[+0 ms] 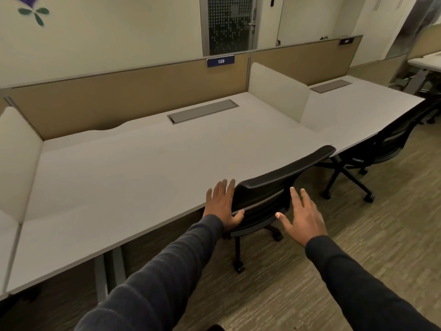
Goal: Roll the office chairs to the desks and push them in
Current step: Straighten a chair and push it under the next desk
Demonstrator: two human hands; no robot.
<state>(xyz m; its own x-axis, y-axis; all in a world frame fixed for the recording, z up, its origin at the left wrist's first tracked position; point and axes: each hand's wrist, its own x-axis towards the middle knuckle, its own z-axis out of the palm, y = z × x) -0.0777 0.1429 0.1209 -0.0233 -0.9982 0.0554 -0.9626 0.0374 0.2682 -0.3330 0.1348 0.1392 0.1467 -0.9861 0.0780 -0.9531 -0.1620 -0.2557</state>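
Black chair [269, 199] sits tucked under desk [143, 168]; left hand [223, 206] rests flat on it, right hand [303, 218] hovers spread; neither grips.

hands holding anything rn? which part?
Left hand lies open on the left edge of the chair backrest, thumb hooked over it, no closed grip. Right hand is open, apart from the chair, holding nothing.

1. A small blue sign [220, 61] with white digits reads "139". It stands on the top edge of the tan partition [133, 101] behind the nearer worktop [133, 163].
2. A second dark sign [346, 41] sits on the partition's top edge farther right, behind the next worktop; its white characters are too blurred to read.
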